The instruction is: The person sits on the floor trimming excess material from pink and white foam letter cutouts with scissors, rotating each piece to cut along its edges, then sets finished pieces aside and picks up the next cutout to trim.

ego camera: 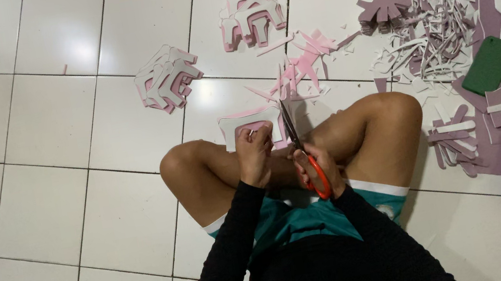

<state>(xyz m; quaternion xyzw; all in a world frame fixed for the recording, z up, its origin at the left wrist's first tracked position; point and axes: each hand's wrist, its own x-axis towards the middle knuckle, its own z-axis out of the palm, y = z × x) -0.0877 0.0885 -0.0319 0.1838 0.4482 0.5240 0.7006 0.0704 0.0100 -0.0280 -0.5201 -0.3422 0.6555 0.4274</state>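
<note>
While the right hand [317, 166] grips orange-handled scissors [304, 152], the left hand [254, 157] pinches a pink-and-white foam piece [248, 124] beside the blades, above the knees. Beyond, cut shapes [167, 78] and scraps [427, 23] litter the tiled floor [30, 163].

A person wears a black long-sleeved top and teal shorts with white hem bands; knees, left hand [255, 157] and right hand [319, 166] are bare.

Hands [284, 162] hold pink foam sheet [251, 123]; scissors [302, 152] cutting.
</note>
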